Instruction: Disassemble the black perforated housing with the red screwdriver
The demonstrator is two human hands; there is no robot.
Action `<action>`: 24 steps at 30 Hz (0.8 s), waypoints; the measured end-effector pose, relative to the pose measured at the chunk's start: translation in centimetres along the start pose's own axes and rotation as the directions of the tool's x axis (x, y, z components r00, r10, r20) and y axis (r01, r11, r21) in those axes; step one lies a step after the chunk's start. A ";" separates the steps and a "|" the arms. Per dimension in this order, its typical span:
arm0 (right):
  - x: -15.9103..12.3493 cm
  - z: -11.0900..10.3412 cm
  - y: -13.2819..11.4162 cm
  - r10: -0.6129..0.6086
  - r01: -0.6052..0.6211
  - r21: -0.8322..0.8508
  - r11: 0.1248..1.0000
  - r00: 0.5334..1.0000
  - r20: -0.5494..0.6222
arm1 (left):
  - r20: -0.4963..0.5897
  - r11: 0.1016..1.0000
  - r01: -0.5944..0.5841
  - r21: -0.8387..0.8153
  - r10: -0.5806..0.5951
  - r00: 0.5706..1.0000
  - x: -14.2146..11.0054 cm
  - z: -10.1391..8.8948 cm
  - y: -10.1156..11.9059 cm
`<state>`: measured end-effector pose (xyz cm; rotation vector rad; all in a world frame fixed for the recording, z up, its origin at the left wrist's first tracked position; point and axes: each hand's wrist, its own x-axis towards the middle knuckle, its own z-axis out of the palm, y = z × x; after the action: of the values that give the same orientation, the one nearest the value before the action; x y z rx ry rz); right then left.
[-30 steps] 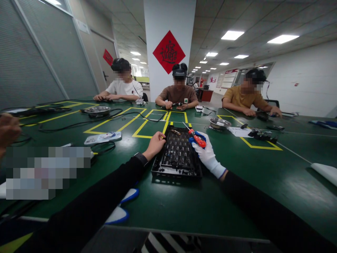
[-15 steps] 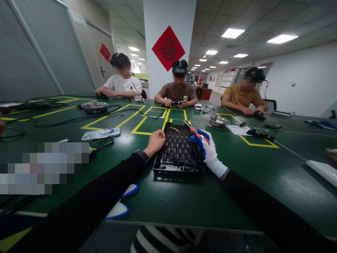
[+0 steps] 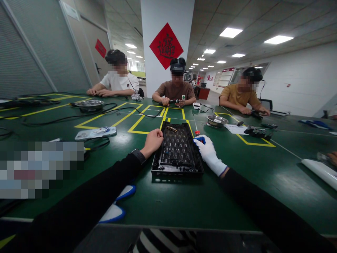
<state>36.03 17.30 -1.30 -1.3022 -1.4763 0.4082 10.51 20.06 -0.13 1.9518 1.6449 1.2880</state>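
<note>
A black plastic casing (image 3: 159,171) lies in front of me, its open side up and several rows of small slots inside. A small brass-coloured piece sits near its far end. Bare, my left hand (image 3: 152,142) is closed at the casing's left wall, its fingertips partly hidden. My right hand (image 3: 209,151), in a white and blue glove, is closed around a red-handled screwdriver (image 3: 197,133) beside the right wall. The screwdriver's shaft points up and away from me, outside the casing.
White and blue gloves (image 3: 113,213) lie under my left forearm. A phone-like slab (image 3: 96,133) and black cables (image 3: 63,123) are to the left. Metal bowls (image 3: 217,121) and dark parts (image 3: 259,132) stand farther off. Three co-workers sit across the green table (image 3: 244,186).
My right hand has turned and lowered a little, swinging the screwdriver from a leftward slant over the casing to nearly upright beside it. My left hand stays at the casing. The view has shifted slightly.
</note>
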 end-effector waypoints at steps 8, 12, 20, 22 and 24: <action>-0.6 -0.4 -1.0 -0.034 0.028 -0.216 0.976 0.999 -0.027 | -0.053 0.991 -0.106 0.082 0.111 0.992 -0.4 -0.5 0.5; -0.5 -1.1 -1.5 0.026 0.003 -0.397 0.918 0.997 0.067 | -0.023 0.997 -0.062 0.054 0.063 0.998 -0.1 -0.2 0.0; -0.7 -1.4 -1.9 -0.007 0.150 -0.579 0.802 0.970 0.241 | 0.041 0.999 -0.025 -0.027 0.026 0.999 0.2 0.2 -0.5; -0.7 -1.6 -1.6 -0.069 0.219 -0.560 0.799 0.959 0.276 | 0.035 0.999 -0.033 -0.032 0.034 0.999 0.2 0.2 -0.6; -0.4 -1.8 -1.1 -0.085 0.192 -0.524 0.830 0.972 0.220 | 0.036 0.999 -0.031 -0.032 0.032 0.999 0.2 0.3 -0.6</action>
<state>37.00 15.94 0.04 -1.6128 -1.9251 0.0018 10.30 20.52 -0.65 1.9785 1.5727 1.2741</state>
